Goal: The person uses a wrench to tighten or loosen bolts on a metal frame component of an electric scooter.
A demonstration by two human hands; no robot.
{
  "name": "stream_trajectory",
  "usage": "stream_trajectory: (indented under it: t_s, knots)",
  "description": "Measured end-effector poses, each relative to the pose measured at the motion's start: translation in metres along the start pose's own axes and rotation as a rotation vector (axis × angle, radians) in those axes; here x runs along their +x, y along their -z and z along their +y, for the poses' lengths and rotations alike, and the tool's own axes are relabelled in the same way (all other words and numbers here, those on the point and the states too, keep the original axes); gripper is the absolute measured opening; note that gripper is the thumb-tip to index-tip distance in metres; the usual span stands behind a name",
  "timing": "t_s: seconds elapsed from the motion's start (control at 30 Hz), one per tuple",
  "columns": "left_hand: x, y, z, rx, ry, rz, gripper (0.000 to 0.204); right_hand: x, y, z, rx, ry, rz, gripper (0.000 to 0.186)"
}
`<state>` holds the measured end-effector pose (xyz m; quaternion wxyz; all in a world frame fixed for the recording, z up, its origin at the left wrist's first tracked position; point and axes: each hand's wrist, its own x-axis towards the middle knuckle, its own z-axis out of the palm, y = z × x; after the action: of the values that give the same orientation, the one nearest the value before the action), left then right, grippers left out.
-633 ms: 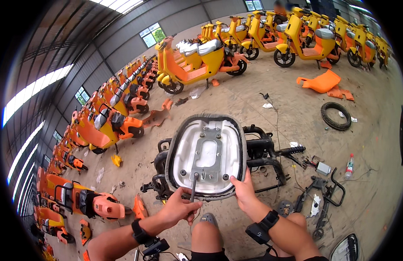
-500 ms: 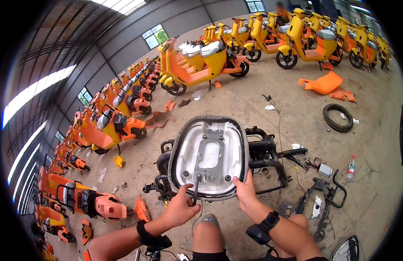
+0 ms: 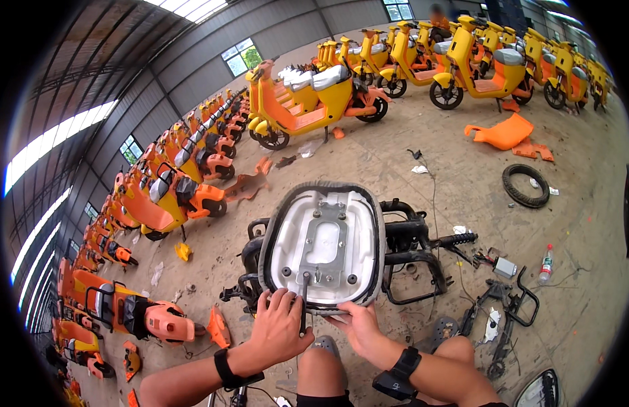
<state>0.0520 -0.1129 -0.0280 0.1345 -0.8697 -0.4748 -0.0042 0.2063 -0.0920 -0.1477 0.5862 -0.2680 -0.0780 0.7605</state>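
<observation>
An upturned scooter seat [image 3: 362, 224] faces me, its pale underside showing a bolted metal bracket [image 3: 336, 271] and a dark padded rim. My left hand [image 3: 280, 322] curls its fingers over the seat's near left edge. Along the thumb side of that hand lies a thin dark wrench [image 3: 305, 302], its far end at a bolt on the bracket; how firmly the hand holds it is hard to see. My right hand [image 3: 358, 329] grips the near right edge, thumb on the rim and other fingers mostly hidden beneath. Under the seat stands a black scooter frame [image 3: 413, 234].
Orange and yellow scooters [image 3: 301, 108] stand in rows left and behind. At right on the floor lie a tyre [image 3: 526, 186], an orange body panel [image 3: 501, 130], a plastic bottle [image 3: 545, 264] and black metal parts [image 3: 494, 295]. A person [image 3: 439, 24] is far back.
My left hand has shifted from pinching the wrench to laying its fingers over the seat's edge. My right hand has slid left and down along the rim. The seat has moved slightly left.
</observation>
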Motion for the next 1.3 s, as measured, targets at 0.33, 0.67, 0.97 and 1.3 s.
stream_trajectory:
  t_s: [0.33,0.67,0.97,1.3]
  knots:
    - [0.000,0.000,-0.030,-0.253,-0.143,-0.043,0.060,0.014,0.016,-0.002,0.068,-0.187,-0.129,0.045]
    - [-0.005,-0.005,-0.049,-0.258,-0.211,-0.038,0.061,0.009,0.015,-0.002,0.014,-0.163,-0.120,0.034]
    - [-0.001,-0.012,0.001,0.009,0.022,0.071,0.054,0.016,0.021,0.002,0.050,-0.118,-0.094,0.029]
    - [-0.003,-0.032,-0.011,0.112,-0.036,0.285,0.028,0.010,0.012,0.000,0.025,-0.139,-0.114,0.031]
